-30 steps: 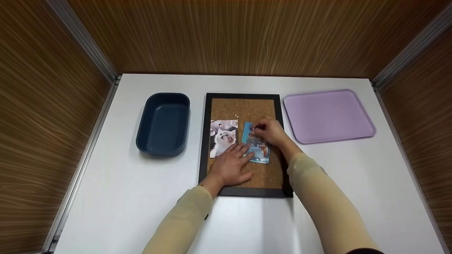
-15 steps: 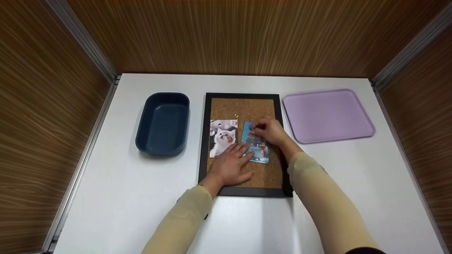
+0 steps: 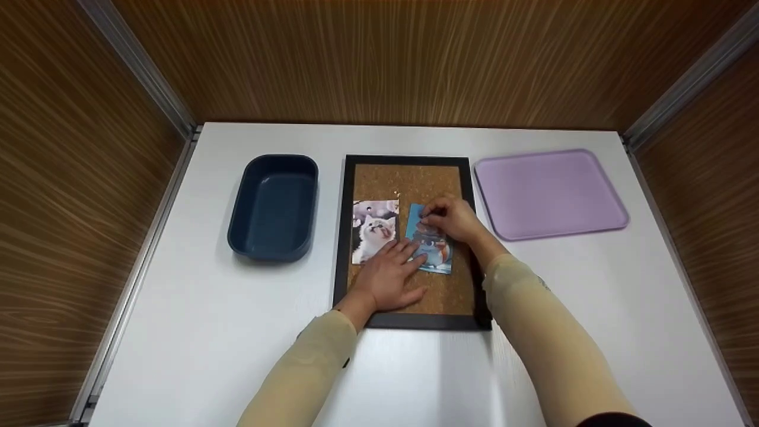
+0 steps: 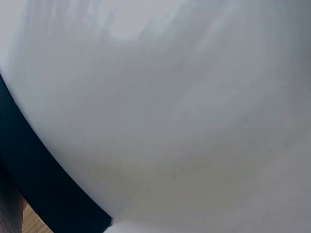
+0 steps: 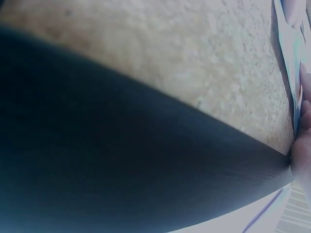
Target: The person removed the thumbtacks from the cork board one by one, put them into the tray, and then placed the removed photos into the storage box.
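A cork board (image 3: 445,296) with a black frame lies flat on the table. On its left side is a kitten photo (image 3: 376,228), with a small dark pin near its upper edge. Beside it, slightly tilted, lies a blue picture card (image 3: 436,256). My left hand (image 3: 388,279) rests with fingers spread across the board and the lower parts of both pictures. At the card's upper part my right hand (image 3: 453,219) pinches a small pushpin, mostly hidden by the fingertips. In the right wrist view the right hand (image 5: 303,141) shows at the edge, beside the card.
A dark blue bin (image 3: 273,213) stands to the left of the board. To the right lies a flat lilac tray (image 3: 551,196). Tiny gold-coloured bits (image 3: 398,194) sit on the cork above the pictures. Wood-patterned panels (image 3: 391,59) enclose the white table (image 3: 195,332).
The hands and pictures stay in place. The right fingertips shift very slightly at the card's upper part, and the small pin between them is less visible now.
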